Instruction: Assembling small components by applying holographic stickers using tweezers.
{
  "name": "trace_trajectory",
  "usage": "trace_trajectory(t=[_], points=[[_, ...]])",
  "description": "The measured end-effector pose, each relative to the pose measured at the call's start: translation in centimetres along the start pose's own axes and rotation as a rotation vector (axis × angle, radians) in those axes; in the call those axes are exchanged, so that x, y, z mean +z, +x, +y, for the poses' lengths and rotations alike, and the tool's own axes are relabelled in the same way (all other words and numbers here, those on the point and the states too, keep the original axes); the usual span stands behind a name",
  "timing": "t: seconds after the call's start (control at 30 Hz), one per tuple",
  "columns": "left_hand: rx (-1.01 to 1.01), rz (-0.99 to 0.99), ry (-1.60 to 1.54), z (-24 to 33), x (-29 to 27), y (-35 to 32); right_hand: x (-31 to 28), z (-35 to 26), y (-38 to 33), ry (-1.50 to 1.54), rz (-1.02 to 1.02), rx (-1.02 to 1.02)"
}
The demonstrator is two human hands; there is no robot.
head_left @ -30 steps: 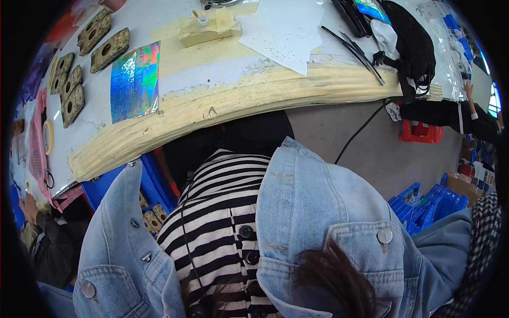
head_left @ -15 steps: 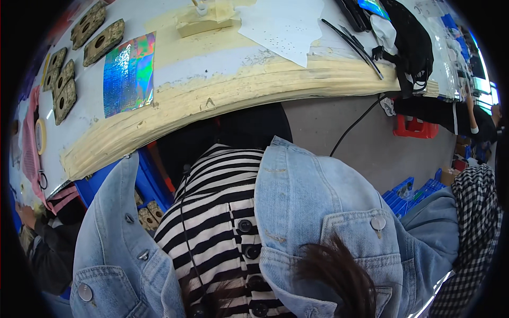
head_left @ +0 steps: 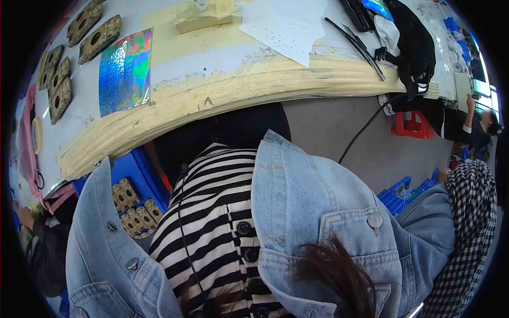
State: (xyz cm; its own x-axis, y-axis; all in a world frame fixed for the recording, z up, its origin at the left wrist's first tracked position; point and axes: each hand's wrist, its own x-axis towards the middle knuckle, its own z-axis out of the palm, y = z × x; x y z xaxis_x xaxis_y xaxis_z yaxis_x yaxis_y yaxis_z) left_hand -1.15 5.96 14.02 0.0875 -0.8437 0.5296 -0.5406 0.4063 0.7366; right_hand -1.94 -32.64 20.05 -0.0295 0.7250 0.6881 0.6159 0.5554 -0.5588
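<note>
Neither my left hand nor my right hand shows; my denim jacket point(head_left: 297, 196) and striped shirt point(head_left: 212, 212) fill the lower part of the view. On the worktable's left side lie several camouflage-patterned pieces with round holes point(head_left: 101, 40). Beside them rests a shiny holographic silver pouch point(head_left: 125, 73). Below the table edge, to my left, a blue crate point(head_left: 146, 172) holds several more of the camouflage pieces point(head_left: 139, 217) in rows.
Yellowish tape covers the table's front edge point(head_left: 212, 95). A tape-wrapped block point(head_left: 204, 21), a white sheet point(head_left: 286, 26), dark tweezers-like tools point(head_left: 355, 47) and a black bag point(head_left: 416, 47) lie farther back. A red stool point(head_left: 412, 126) stands right; other people work at both sides.
My view and body have shifted slightly. The left side of my jacket has swung left, so more of the blue crate and its pieces shows.
</note>
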Motion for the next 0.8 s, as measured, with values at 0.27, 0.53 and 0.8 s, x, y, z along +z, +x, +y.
trace_trajectory(t=[0.27,0.53,0.8], points=[[0.026,-0.019,0.039,1.7,-1.1,0.3,-0.3,0.3,-0.5,0.018,0.021,-0.036],[0.099,-0.058,0.088,5.0,-2.7,0.6,-0.3,2.7,-0.8,0.07,0.067,-0.154],[0.202,0.027,-0.032,2.3,-3.9,-1.0,-0.5,6.2,-1.9,0.141,0.094,-0.373]])
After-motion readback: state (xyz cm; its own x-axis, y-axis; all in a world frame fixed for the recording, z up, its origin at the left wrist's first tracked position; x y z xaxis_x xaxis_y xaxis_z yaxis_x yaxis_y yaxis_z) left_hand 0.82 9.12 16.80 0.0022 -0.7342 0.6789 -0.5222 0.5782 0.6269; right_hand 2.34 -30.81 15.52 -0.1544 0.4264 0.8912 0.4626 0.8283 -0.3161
